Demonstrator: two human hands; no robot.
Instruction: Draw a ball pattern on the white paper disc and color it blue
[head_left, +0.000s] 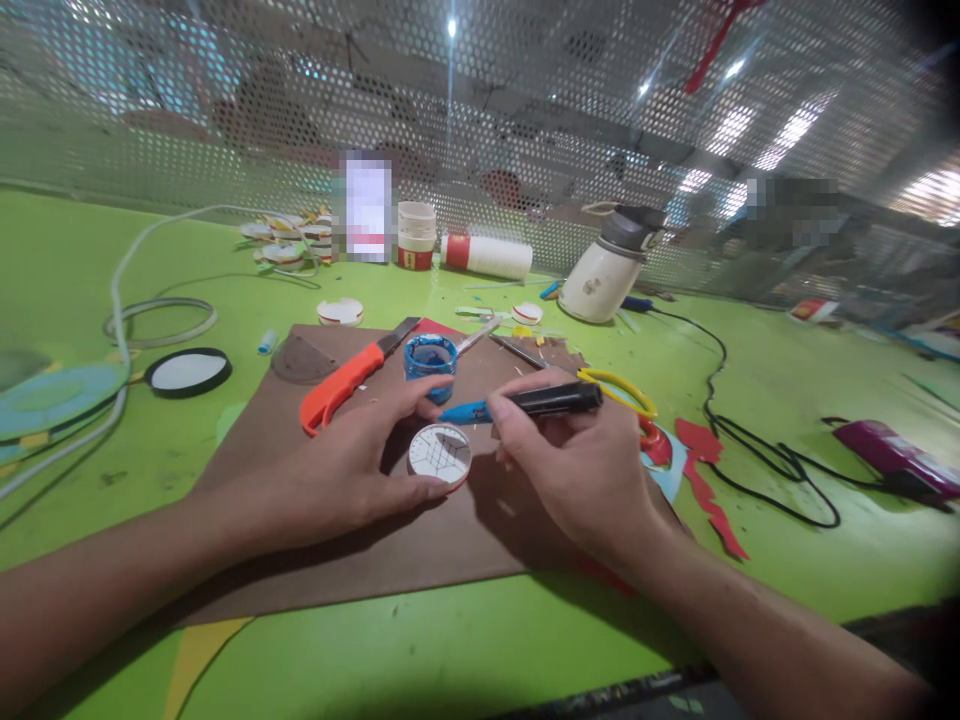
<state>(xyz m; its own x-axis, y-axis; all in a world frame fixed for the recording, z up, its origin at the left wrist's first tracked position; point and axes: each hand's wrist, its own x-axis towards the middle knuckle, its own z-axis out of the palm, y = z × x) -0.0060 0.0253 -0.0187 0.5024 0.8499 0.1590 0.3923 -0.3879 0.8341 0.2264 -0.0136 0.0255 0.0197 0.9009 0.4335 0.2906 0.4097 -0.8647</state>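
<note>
My left hand grips a small round white disc by its edge, thumb at the near side and fingers at the far side. Black lines like a web are drawn on its face, with a dark patch near the top. In my right hand is a marker with a black barrel and a blue front part. Its tip points left, just above the disc's far edge; whether it touches cannot be made out. Behind the disc stands an open jar of blue paint. Under both hands lies a brown board.
An orange-handled knife lies left of the jar. Yellow-handled scissors rest beyond my right hand. Farther back are paper cups, a white bottle and a phone. A black cable curls at right on the green table.
</note>
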